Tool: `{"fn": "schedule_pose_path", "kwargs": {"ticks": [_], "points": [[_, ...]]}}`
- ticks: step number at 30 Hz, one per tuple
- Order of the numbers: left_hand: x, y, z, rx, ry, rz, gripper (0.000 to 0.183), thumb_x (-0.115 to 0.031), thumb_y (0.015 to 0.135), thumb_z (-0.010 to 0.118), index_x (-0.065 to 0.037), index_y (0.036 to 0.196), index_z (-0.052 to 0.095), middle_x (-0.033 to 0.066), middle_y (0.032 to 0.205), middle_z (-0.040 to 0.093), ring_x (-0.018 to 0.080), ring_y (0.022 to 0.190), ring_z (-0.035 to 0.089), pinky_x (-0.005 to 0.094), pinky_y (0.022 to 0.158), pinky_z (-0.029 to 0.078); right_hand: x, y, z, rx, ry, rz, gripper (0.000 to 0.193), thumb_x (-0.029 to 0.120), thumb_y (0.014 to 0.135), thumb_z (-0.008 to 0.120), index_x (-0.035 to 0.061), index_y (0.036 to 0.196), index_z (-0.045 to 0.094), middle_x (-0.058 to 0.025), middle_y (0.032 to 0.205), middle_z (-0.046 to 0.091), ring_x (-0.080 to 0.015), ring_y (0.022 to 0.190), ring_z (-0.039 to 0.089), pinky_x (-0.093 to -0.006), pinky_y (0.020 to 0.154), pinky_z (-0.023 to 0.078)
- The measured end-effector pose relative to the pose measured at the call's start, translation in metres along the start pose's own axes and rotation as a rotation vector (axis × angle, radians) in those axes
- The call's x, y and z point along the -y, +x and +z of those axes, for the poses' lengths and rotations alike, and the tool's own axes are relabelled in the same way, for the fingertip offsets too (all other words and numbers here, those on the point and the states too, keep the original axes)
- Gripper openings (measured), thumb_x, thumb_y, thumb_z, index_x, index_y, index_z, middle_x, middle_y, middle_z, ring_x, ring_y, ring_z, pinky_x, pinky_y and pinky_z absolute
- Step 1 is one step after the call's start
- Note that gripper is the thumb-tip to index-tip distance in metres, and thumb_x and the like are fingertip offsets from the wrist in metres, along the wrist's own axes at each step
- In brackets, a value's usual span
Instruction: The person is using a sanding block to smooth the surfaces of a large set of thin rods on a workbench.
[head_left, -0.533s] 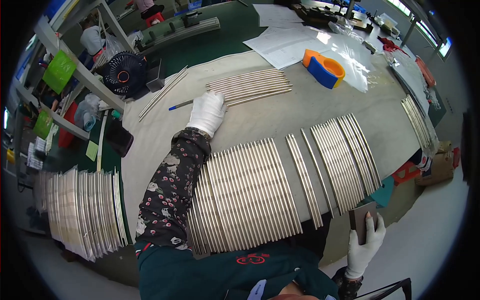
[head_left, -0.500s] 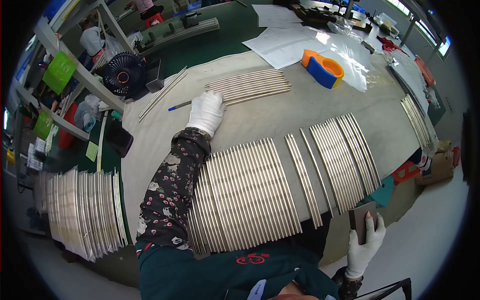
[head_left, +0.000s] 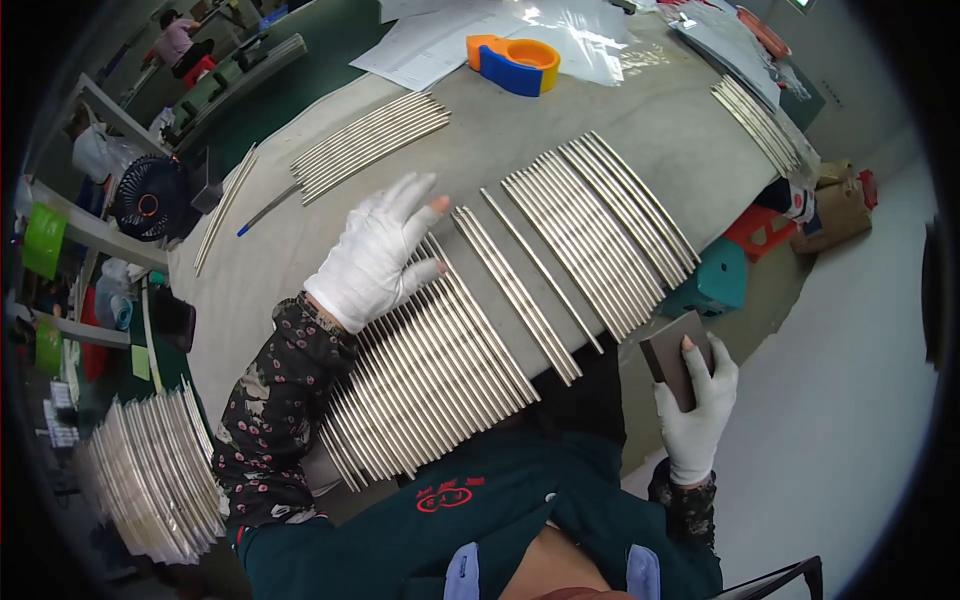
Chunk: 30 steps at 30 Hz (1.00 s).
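Observation:
My left hand [head_left: 378,255], in a white glove with bare fingertips, hovers over the far ends of a wide row of thin silvery metal rods [head_left: 440,365]. Its fingers are spread and hold nothing; whether they touch the rods I cannot tell. Off the table's near right side, my gloved right hand [head_left: 698,415] grips a flat dark grey rectangular block [head_left: 678,355]. Between the hands lie a narrow bunch of rods [head_left: 518,298], a single rod [head_left: 543,270] and another row of rods [head_left: 590,235].
Farther back lie another group of rods [head_left: 370,145], a blue-ended pen [head_left: 268,210] and an orange-and-blue tape dispenser [head_left: 512,68]. A dark fan [head_left: 150,198] stands at the left, above wrapped rods [head_left: 155,480]. A teal stool [head_left: 715,278] is beyond the right edge.
The view has shifted. My left hand has come back from the far rods and pen to the near row, its fingers now spread. My right hand still holds the block.

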<state>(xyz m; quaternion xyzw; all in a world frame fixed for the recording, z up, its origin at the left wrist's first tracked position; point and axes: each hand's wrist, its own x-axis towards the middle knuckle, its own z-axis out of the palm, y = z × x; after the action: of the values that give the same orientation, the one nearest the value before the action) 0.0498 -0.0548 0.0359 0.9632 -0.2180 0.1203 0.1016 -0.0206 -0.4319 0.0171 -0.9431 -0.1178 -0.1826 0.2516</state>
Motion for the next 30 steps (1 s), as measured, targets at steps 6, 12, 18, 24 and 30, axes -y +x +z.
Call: {"fn": "schedule_pose_path", "kwargs": {"ticks": [6, 12, 18, 24, 30], "points": [[-0.031, 0.014, 0.034, 0.392, -0.084, 0.332, 0.077, -0.046, 0.088, 0.052, -0.010, 0.148, 0.018, 0.0194, 0.151, 0.023, 0.0378, 0.139, 0.022, 0.0563, 0.112, 0.016, 0.001, -0.015, -0.005, 0.020, -0.017, 0.018, 0.059, 0.009, 0.059, 0.075, 0.0098, 0.116, 0.060, -0.0218, 0.124, 0.049, -0.0374, 0.108, 0.050, -0.0434, 0.091, 0.043], [-0.040, 0.027, 0.056, 0.326, -0.051, 0.342, 0.079, -0.049, 0.086, 0.053, -0.006, 0.145, 0.023, 0.0199, 0.151, 0.022, 0.0360, 0.141, 0.020, 0.0579, 0.112, 0.012, 0.005, -0.022, 0.003, 0.074, 0.045, -0.049, 0.059, 0.012, 0.057, 0.077, 0.0105, 0.113, 0.060, -0.0197, 0.120, 0.050, -0.0359, 0.102, 0.051, -0.0435, 0.086, 0.045], [-0.049, 0.049, 0.070, 0.236, -0.042, 0.330, 0.081, -0.054, 0.082, 0.055, 0.001, 0.139, 0.035, 0.0208, 0.148, 0.028, 0.0338, 0.139, 0.023, 0.0585, 0.111, 0.014, 0.007, -0.016, 0.010, 0.084, 0.041, -0.076, 0.057, 0.014, 0.058, 0.076, 0.0103, 0.112, 0.061, -0.0190, 0.118, 0.051, -0.0361, 0.099, 0.052, -0.0433, 0.085, 0.045], [-0.047, 0.043, 0.063, 0.249, -0.041, 0.322, 0.082, -0.053, 0.082, 0.057, 0.001, 0.139, 0.035, 0.0209, 0.149, 0.026, 0.0336, 0.140, 0.023, 0.0587, 0.111, 0.014, 0.012, -0.013, 0.016, 0.121, 0.080, -0.089, 0.057, 0.016, 0.058, 0.076, 0.0111, 0.113, 0.061, -0.0189, 0.118, 0.050, -0.0362, 0.098, 0.052, -0.0432, 0.085, 0.045], [-0.045, 0.031, 0.056, 0.311, -0.020, 0.318, 0.080, -0.052, 0.082, 0.057, -0.001, 0.140, 0.033, 0.0211, 0.149, 0.025, 0.0340, 0.140, 0.022, 0.0594, 0.111, 0.015, 0.014, -0.018, 0.020, 0.140, 0.081, -0.115, 0.057, 0.018, 0.059, 0.077, 0.0120, 0.113, 0.060, -0.0188, 0.122, 0.048, -0.0360, 0.100, 0.051, -0.0440, 0.086, 0.045]]}}
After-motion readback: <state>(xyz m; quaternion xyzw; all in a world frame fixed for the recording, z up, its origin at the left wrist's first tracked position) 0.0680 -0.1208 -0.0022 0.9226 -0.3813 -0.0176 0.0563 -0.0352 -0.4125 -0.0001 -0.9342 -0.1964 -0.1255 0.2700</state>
